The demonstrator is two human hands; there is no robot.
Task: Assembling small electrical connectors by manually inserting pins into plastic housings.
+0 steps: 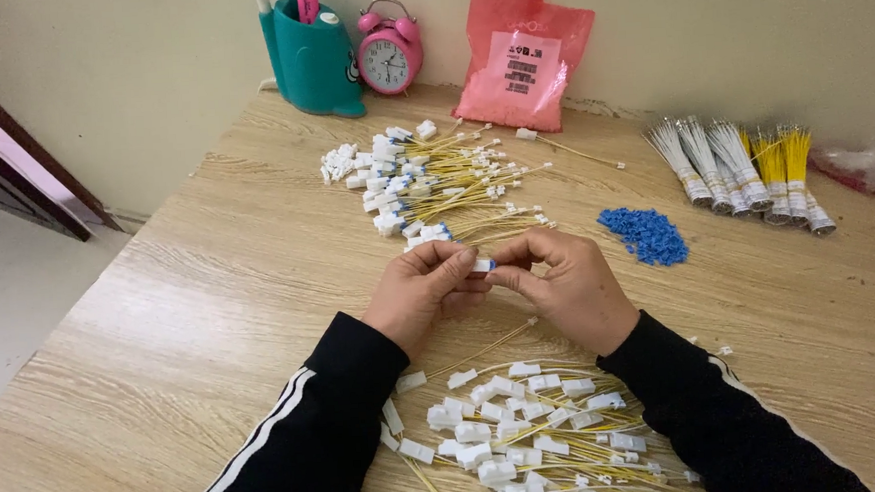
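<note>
Both the left hand (422, 289) and the right hand (566, 283) pinch one white connector (482, 265) between them above the counter (192, 319). Blue clips (646, 234) lie just right; loose connectors (517, 431) lie between the forearms.

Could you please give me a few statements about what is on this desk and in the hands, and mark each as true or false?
1. Both hands, left hand and right hand, pinch one small white connector between them. True.
2. The heap of blue clips lies to the left of the hands. False: it lies to their right.
3. A pink alarm clock stands at the wall beside a teal holder. True.
4. The pink bag lies flat in the middle of the table. False: it leans against the wall.
5. The bundled wires lie at the table's right. True.
</note>
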